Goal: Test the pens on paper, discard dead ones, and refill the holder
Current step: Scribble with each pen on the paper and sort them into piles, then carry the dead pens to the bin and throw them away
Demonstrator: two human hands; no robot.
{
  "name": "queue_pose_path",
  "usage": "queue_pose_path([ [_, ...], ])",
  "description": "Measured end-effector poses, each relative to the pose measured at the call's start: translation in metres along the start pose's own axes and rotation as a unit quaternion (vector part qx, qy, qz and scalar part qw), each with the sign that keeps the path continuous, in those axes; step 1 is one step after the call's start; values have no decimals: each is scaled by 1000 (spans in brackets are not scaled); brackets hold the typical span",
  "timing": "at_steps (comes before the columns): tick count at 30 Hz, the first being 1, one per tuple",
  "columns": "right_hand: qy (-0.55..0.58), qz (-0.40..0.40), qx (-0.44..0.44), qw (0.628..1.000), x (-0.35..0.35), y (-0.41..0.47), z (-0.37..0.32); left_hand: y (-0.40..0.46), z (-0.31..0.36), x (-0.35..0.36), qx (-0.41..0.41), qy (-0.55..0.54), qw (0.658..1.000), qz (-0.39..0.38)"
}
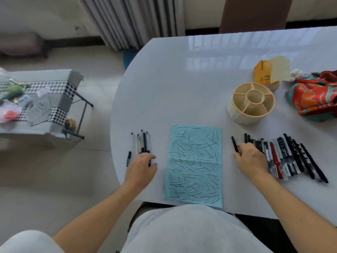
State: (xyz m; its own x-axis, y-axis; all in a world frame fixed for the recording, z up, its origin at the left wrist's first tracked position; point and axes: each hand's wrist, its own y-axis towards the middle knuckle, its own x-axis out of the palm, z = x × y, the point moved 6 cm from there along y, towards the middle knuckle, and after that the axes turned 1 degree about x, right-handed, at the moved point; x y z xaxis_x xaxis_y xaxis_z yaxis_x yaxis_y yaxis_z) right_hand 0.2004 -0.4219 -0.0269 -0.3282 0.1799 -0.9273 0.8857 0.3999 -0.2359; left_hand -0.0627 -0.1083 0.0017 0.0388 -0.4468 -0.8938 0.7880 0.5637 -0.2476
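Observation:
A light blue sheet of paper (195, 165) covered in black and red test strokes lies at the table's front edge. Left of it lies a small group of pens (141, 143), and my left hand (141, 167) rests on their near ends with fingers curled over them. Right of the paper a long row of black, white and red pens (291, 157) lies side by side. My right hand (252, 161) pinches a black pen (234, 144) at the left end of that row. The round beige holder (250, 103) with its compartments stands empty behind the row.
The white table (182, 88) has a rounded left edge. A yellow packet (262, 72) and a red patterned cloth (315, 95) lie at the back right. A low side table (45, 105) with clutter stands on the floor to the left.

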Motion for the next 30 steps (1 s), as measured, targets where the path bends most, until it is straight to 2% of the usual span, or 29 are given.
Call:
queue_pose_path([
  [2,42,41,-10,998,-4,-6,0,1,-28,-10,-75,12,996,40],
  [5,99,66,-26,993,-5,-23,-12,8,-59,-11,-171,39,984,36],
  [13,169,0,-95,981,28,-79,-55,44,-54,-3,-295,71,953,-14],
  [22,194,-67,-118,972,28,-99,-46,49,-41,11,-307,18,951,-23],
  [30,163,-78,-121,976,14,-80,-53,35,-46,22,-272,64,959,-53],
])
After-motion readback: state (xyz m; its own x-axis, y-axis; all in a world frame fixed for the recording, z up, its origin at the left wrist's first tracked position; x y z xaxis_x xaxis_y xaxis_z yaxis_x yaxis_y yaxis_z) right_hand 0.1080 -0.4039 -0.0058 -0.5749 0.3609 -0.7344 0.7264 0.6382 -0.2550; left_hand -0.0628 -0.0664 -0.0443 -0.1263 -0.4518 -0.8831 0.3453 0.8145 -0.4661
